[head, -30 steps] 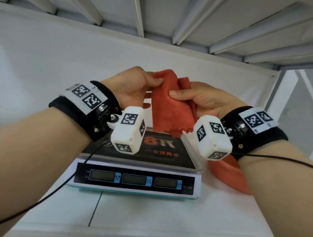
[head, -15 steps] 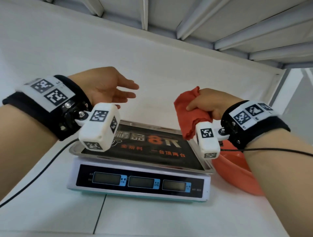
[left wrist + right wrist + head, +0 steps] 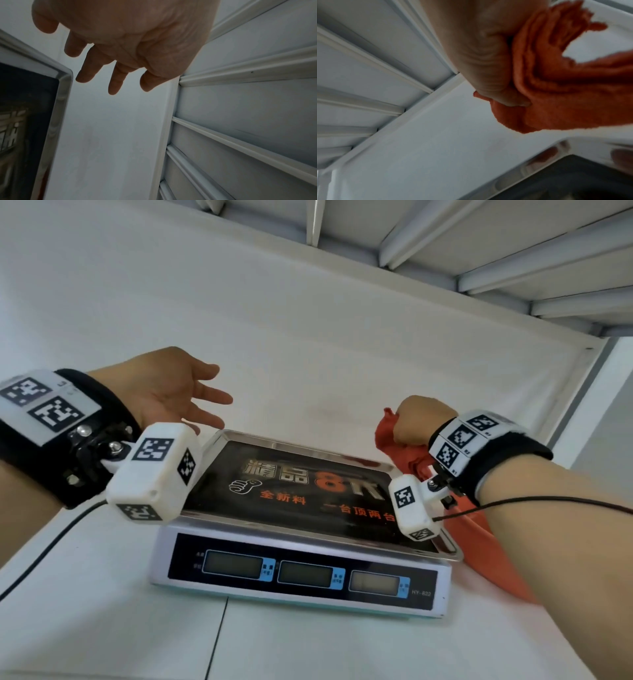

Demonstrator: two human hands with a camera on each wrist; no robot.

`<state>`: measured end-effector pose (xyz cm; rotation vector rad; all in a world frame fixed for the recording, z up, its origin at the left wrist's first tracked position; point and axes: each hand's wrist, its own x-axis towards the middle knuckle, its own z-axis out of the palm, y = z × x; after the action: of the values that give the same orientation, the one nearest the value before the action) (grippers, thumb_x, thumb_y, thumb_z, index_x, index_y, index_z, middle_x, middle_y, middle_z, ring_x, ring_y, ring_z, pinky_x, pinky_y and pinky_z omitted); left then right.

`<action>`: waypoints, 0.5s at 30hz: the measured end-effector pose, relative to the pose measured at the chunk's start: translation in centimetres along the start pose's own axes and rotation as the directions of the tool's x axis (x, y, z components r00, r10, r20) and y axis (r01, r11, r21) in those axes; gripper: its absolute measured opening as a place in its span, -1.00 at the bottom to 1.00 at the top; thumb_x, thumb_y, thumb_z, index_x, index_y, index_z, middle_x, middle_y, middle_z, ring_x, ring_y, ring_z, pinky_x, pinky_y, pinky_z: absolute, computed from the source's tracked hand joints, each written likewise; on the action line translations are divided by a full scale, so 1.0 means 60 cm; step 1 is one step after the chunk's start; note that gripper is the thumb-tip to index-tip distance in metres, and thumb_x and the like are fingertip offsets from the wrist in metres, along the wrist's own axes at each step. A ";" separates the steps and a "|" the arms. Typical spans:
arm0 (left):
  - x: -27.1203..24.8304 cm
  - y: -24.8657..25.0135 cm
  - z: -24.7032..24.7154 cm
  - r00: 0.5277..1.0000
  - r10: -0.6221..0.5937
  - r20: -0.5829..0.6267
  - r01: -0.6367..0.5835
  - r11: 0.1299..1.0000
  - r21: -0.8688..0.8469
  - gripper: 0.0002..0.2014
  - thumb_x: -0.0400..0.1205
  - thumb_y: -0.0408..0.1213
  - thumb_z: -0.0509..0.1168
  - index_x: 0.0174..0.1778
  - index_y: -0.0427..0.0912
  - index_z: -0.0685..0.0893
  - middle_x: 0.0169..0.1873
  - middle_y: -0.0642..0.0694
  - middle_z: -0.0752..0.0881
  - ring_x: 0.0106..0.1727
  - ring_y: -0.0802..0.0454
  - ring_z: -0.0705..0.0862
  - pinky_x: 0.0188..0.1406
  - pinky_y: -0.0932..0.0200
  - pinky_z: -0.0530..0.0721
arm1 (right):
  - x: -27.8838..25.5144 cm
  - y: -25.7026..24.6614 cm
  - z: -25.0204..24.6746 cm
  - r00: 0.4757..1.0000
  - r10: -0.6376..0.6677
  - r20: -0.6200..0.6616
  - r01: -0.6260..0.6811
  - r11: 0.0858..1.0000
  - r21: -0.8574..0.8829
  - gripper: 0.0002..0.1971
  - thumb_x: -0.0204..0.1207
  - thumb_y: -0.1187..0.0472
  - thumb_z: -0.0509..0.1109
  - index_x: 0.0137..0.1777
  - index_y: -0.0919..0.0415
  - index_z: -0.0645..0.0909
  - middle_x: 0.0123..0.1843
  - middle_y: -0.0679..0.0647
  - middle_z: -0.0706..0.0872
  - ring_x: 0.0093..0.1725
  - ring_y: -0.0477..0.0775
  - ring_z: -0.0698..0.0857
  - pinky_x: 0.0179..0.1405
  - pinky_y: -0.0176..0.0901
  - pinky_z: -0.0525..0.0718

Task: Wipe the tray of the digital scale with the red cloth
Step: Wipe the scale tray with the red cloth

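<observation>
Right hand (image 3: 416, 419) was clenched round the red cloth (image 3: 397, 445), fingers curled tight into the folds; in the right wrist view the cloth (image 3: 556, 94) bunched against the palm w/ loose ends trailing off the frame edge. It hung above the far right corner of the tray (image 3: 308, 451), not touching it as far as the head view showed. Left hand (image 3: 171, 392) was released, palm up-ish, fingers spread & straight, holding nothing, hovering over the tray's far left corner; left wrist view had the fingers (image 3: 89, 65) clear of the steel rim (image 3: 58, 108).

Digital scale (image 3: 301, 573) sat on the white bench (image 3: 102, 628), display facing the person, tray on top w/ a dark printed sheet.

Hard to make out: right fingertips were buried in cloth. Orange basin (image 3: 493, 559) at the scale's right side was mostly hidden behind the right forearm & wrist cam. Displays were unreadable. Both wrist views were dim, and the right one blurred.
</observation>
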<state>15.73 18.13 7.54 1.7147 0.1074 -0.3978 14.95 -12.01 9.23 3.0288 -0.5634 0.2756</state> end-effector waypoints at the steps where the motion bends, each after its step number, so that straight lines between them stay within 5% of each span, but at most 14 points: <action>1: 0.001 -0.002 -0.005 1.000 -0.004 -0.003 0.004 1.000 -0.007 -0.53 0.68 0.13 0.10 0.30 -0.10 0.65 0.33 -0.30 0.61 0.20 -0.21 0.45 -0.29 -0.06 0.41 | -0.001 0.001 -0.003 1.000 0.017 -0.007 -0.017 1.000 -0.011 -0.82 0.51 0.16 0.33 -0.18 0.27 0.66 -0.24 0.16 0.76 -0.28 0.16 0.73 -0.27 -0.14 0.64; 4: 0.002 -0.005 -0.016 1.000 -0.001 -0.001 0.001 1.000 -0.022 -0.56 0.69 0.10 0.10 0.28 -0.10 0.66 0.31 -0.28 0.63 0.20 -0.18 0.47 -0.28 -0.04 0.42 | 0.003 0.008 -0.008 0.998 0.033 0.054 -0.036 0.998 0.053 -0.84 0.53 0.17 0.38 -0.13 0.29 0.63 -0.11 0.21 0.80 -0.21 0.17 0.76 -0.19 -0.10 0.72; 8: -0.001 -0.005 -0.015 0.999 0.033 0.005 -0.033 0.999 -0.033 -0.58 0.70 0.04 0.13 0.33 -0.09 0.66 0.25 -0.24 0.68 0.16 -0.14 0.52 -0.26 -0.02 0.44 | 0.010 0.020 -0.007 0.975 0.078 0.210 -0.134 0.955 0.267 -0.63 0.29 0.19 0.64 0.00 0.30 0.58 0.00 0.27 0.81 0.01 0.34 0.83 0.15 0.30 0.77; 12: -0.004 -0.001 -0.007 0.997 0.077 -0.005 -0.078 0.996 -0.042 -0.56 0.70 -0.01 0.15 0.46 -0.07 0.58 0.12 -0.11 0.71 -0.04 -0.05 0.60 -0.29 0.04 0.45 | 0.017 0.027 -0.010 0.931 0.061 0.359 -0.198 0.912 0.359 -0.53 0.30 0.34 0.60 0.18 0.42 0.56 0.07 0.45 0.80 0.07 0.52 0.81 0.18 0.47 0.71; 15: -0.005 0.001 -0.005 0.995 0.098 -0.019 -0.099 0.994 -0.041 -0.58 0.72 -0.05 0.15 0.48 -0.07 0.56 0.03 -0.05 0.72 -0.11 0.00 0.62 -0.31 0.06 0.44 | 0.005 0.025 -0.010 0.933 0.002 0.360 -0.158 0.901 0.404 -0.58 0.44 0.41 0.46 0.29 0.36 0.46 0.13 0.45 0.73 0.09 0.47 0.79 0.17 0.37 0.73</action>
<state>15.52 18.44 7.72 1.6753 0.0428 -0.3058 14.60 -13.47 9.92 3.5182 -0.7404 -0.1781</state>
